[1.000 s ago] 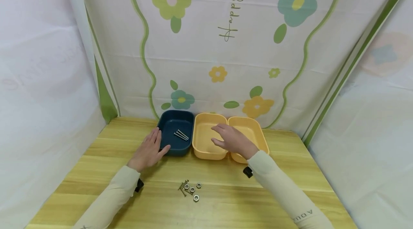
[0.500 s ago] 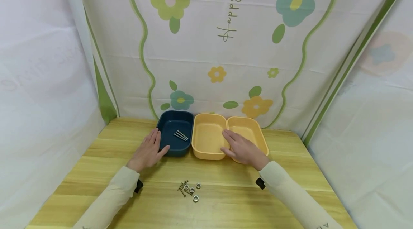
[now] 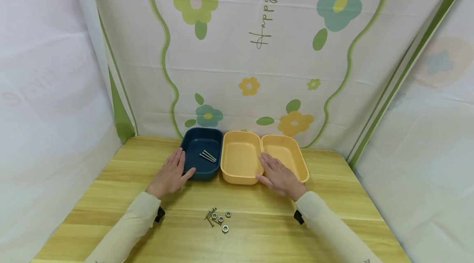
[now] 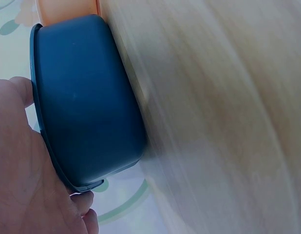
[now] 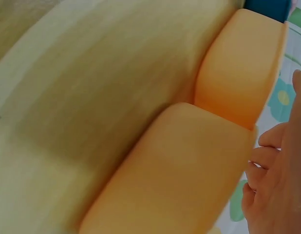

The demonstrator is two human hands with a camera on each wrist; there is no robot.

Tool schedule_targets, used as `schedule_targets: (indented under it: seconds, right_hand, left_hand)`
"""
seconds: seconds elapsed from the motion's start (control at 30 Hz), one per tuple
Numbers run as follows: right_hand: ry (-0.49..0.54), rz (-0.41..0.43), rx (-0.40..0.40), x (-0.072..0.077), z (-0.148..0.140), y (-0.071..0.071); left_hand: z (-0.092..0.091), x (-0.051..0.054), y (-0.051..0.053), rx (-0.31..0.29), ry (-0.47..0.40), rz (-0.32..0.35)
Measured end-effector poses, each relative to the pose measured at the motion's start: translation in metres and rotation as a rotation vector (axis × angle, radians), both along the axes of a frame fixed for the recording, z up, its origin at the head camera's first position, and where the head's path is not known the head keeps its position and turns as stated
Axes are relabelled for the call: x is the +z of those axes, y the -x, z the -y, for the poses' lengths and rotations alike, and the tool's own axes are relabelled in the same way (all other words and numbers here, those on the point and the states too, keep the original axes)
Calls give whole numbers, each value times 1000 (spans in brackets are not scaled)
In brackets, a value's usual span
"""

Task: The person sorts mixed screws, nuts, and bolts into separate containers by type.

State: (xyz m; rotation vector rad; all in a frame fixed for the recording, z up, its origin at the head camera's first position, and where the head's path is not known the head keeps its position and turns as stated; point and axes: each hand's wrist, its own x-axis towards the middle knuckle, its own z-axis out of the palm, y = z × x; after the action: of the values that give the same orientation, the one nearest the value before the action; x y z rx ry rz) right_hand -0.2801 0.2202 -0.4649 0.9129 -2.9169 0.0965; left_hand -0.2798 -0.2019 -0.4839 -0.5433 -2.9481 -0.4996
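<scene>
My left hand [image 3: 168, 177] rests on the near left corner of a dark blue box [image 3: 194, 143], fingers straight along its left rim and thumb by the front rim. Several long screws [image 3: 208, 156] lie inside that box. To its right stand a yellow box [image 3: 240, 160] and a second yellow box [image 3: 284, 150], side by side. Over the near part where these two meet, my right hand [image 3: 281, 177] lies with extended fingers and holds nothing. In the right wrist view its fingers [image 5: 267, 158] are beside the rim; whether they touch it I cannot tell.
On the wooden table [image 3: 177, 234] in front of the boxes lies a small pile of thin screws [image 3: 209, 215]. Several hex nuts [image 3: 225, 229] lie in and beside it. A flower-printed cloth [image 3: 222, 61] hangs right behind the boxes, with white cloth on both sides.
My right hand has moved right and nearer from above the middle yellow box, coming down over the join of the two yellow boxes. My left hand has stayed on the blue box.
</scene>
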Motion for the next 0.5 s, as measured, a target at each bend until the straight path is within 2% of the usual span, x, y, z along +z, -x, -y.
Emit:
schedule_targets:
  seconds: [0.5]
  right_hand:
    - [29, 4, -41, -27, -2, 1]
  left_hand:
    - [0, -1, 1, 2, 10, 5]
